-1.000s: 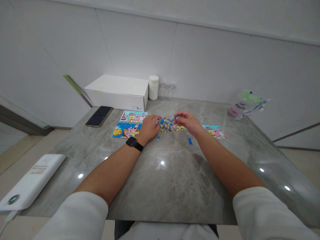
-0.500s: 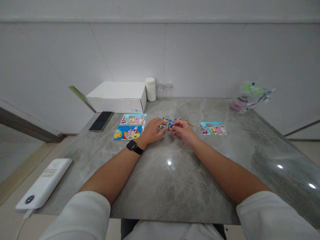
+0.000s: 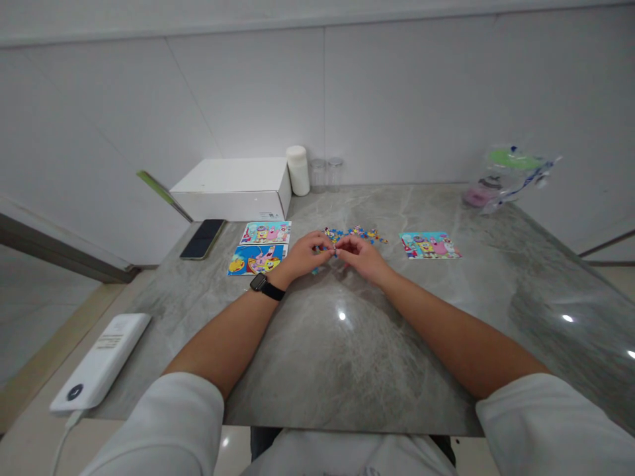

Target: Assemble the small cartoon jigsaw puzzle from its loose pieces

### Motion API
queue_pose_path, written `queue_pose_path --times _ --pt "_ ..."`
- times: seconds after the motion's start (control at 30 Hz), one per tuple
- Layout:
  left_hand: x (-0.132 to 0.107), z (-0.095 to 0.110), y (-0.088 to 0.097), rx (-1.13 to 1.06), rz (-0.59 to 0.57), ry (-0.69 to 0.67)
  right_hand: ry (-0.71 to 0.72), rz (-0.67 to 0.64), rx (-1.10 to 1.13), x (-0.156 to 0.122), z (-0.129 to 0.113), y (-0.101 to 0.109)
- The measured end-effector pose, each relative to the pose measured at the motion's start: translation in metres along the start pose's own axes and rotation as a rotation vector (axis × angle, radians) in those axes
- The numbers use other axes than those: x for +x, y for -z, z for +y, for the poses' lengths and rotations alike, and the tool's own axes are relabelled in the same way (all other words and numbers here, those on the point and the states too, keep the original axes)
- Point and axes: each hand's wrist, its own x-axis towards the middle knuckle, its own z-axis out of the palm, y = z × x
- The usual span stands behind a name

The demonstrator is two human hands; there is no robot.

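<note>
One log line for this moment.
left hand: pinch pose, contents unclear | right hand: same, meeting left | pieces: mostly scattered just beyond hands | lone card: flat, right of pieces

I'm standing in a plain indoor room that looks domestic, though I can't rule out a small office. A grey marbled table (image 3: 317, 377) stands against a pale panelled wall (image 3: 407, 99), with pale flooring (image 3: 235, 456) below. Everyday things sit on it: a phone (image 3: 203, 238), a white box (image 3: 225, 203), two clear jars (image 3: 334, 176), small colourful pieces (image 3: 358, 233) between cartoon cards (image 3: 430, 245).
</note>
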Motion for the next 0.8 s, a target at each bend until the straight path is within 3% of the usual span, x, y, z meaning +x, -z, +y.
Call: queue_pose_path --times 0.17,0.33,0.43,0.57,0.8 --pt "0.004 -0.002 0.009 0.067 -0.11 0.007 0.107 -0.056 -0.262 0.003 0.004 0.01" --pt "0.008 -0.008 0.034 0.322 -0.162 0.132 0.127 -0.103 -0.492 0.002 0.007 0.018" --pt "0.004 -0.009 0.043 0.421 -0.287 0.178 0.138 -0.107 -0.672 -0.002 0.007 0.014" --pt "-0.002 -0.009 0.037 0.4 -0.431 0.19 0.175 -0.093 -0.949 -0.008 0.002 0.005" --pt "-0.004 -0.006 0.026 0.401 -0.455 0.247 0.224 -0.104 -1.103 -0.013 -0.005 0.007"
